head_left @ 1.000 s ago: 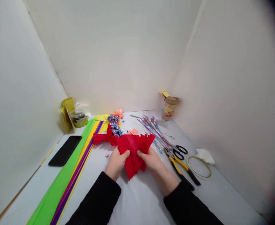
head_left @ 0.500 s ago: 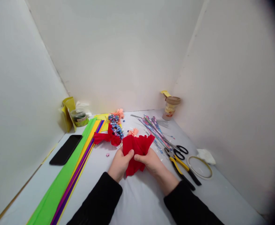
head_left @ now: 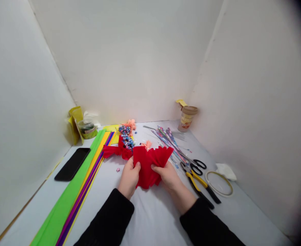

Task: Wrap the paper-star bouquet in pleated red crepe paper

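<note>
I wear black on both arms; my left sleeve [head_left: 105, 220], at seven o'clock in the view, is long and plain, with a matte, soft-looking surface; my right sleeve [head_left: 208, 223], at five o'clock, matches it in colour and cloth. Each ends in a blunt, rounded cuff, a little wider than the wrist that comes out of it; faint folds show in the dark fabric. My left hand [head_left: 129, 177] and right hand [head_left: 169, 176] are bare, with slim, smooth fingers [head_left: 137, 166]; my nails are too small to make out.

Phone [head_left: 72, 164] left of the pliers [head_left: 196, 181], behind them scissors [head_left: 195, 164].
</note>
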A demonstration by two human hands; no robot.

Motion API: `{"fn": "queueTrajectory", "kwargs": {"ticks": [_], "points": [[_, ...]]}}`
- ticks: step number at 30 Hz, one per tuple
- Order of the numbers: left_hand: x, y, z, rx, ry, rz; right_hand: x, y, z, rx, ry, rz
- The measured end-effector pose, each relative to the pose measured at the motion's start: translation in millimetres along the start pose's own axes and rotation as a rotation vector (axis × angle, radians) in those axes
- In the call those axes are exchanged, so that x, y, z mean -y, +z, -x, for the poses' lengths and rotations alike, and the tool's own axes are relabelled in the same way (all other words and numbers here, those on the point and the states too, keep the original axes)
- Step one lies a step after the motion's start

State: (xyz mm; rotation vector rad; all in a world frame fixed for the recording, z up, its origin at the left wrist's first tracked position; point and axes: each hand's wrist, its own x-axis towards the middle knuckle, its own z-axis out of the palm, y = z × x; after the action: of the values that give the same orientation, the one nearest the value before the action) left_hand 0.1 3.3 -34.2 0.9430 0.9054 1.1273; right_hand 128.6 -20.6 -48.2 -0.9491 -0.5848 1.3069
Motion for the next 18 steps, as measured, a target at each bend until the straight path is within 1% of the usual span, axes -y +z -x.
{"fn": "queueTrajectory", "kwargs": {"ticks": [3,5,6,8,10,15,16,18], "points": [[-2.3,4.4,4.2,0.075,0.069,-0.059,-0.6,1.3,0.6,0.013,0.004,0.004],[-4.9,7.0,7.2,0.121,0.080,-0.126,-1.3,1.4,1.3,0.036,-0.007,0.026],[-6.0,7.9,8.2,0.127,0.074,-0.149,-1.5,1.3,1.8,0.051,-0.007,0.042],[-7.5,8.2,8.8,0.103,0.041,-0.152,-1.4,1.0,3.2,0.080,0.013,0.078],[-8.1,6.9,7.5,0.073,0.001,-0.100,-0.6,0.8,4.6,0.091,0.037,0.102],[-8.2,2.4,2.9,-0.042,-0.068,0.059,0.0,1.2,3.9,0.034,0.008,0.063],[-8.3,2.2,2.8,-0.054,-0.073,0.065,-0.3,1.5,3.1,0.036,-0.007,0.065],[-8.7,2.7,3.7,-0.023,-0.059,0.041,-0.7,2.1,1.9,0.072,-0.025,0.088]]}}
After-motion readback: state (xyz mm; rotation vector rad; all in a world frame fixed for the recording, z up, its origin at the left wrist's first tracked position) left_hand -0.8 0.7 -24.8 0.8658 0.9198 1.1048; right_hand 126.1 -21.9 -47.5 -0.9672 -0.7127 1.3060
